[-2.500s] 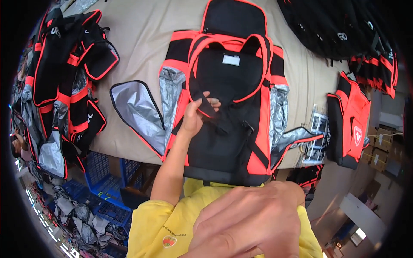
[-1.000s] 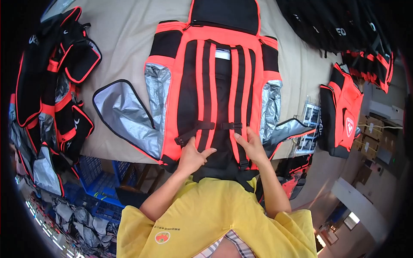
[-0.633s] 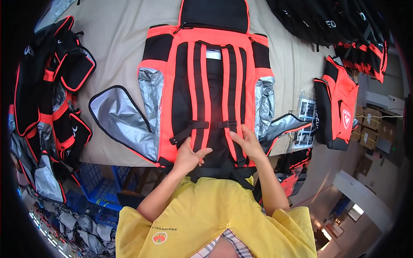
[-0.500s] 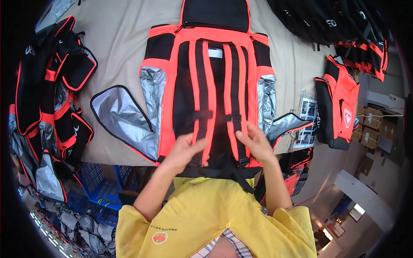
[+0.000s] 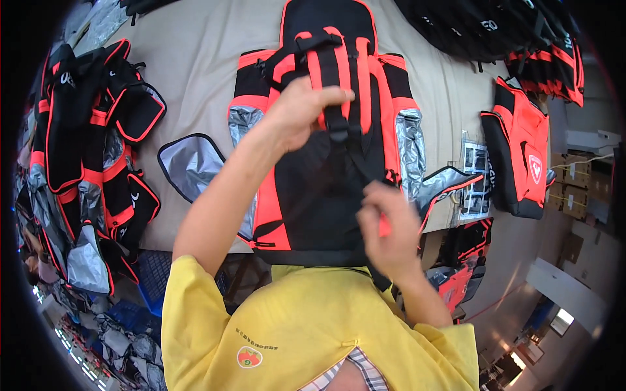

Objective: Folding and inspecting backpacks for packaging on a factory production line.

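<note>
A black and bright orange-red backpack (image 5: 313, 215) lies back side up in front of me, its top flap (image 5: 323, 16) spread away from me. My left hand (image 5: 303, 114) is closed around the shoulder straps (image 5: 332, 81), which are lifted and folded toward the top. From the buckle (image 5: 338, 132) under that hand, black webbing (image 5: 358, 163) slants down toward my right hand (image 5: 391, 231). That hand, over the lower right of the backpack, is smeared by motion with its fingers bent; whether it grips the webbing is unclear. Silver-lined side pockets (image 5: 409, 150) show at both sides.
Beige cloth covers the table (image 5: 195, 85). Several similar bags (image 5: 78, 150) are piled at the left. A red and black bag (image 5: 525, 150) stands at the right, beside a clear plastic sheet (image 5: 475, 176). Black bags (image 5: 476, 26) lie far right; a blue crate (image 5: 153, 280) is below left.
My left hand has moved up and away from me, lifting the straps from flat to folded toward the top. My right hand has left the right strap and moved slightly nearer me.
</note>
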Action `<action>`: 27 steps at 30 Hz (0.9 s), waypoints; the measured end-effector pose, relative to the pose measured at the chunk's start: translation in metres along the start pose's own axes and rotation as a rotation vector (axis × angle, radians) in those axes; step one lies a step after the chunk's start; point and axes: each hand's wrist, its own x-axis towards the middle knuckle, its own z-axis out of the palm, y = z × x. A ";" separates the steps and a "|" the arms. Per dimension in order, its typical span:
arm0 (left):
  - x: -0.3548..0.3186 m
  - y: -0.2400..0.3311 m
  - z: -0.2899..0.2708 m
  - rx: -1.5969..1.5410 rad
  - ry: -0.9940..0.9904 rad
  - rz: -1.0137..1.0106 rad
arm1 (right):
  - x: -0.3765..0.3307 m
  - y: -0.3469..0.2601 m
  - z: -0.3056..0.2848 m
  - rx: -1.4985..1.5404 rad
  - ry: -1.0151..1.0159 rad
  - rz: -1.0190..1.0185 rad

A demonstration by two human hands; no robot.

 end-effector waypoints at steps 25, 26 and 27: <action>0.020 0.042 0.039 0.339 0.216 0.164 | -0.189 -0.002 0.050 -0.210 -0.299 0.236; 0.014 0.043 0.039 0.338 0.210 0.176 | -0.190 0.002 0.051 -0.171 -0.266 0.230; 0.013 0.043 0.034 0.325 0.212 0.172 | -0.190 0.003 0.052 -0.138 -0.231 0.231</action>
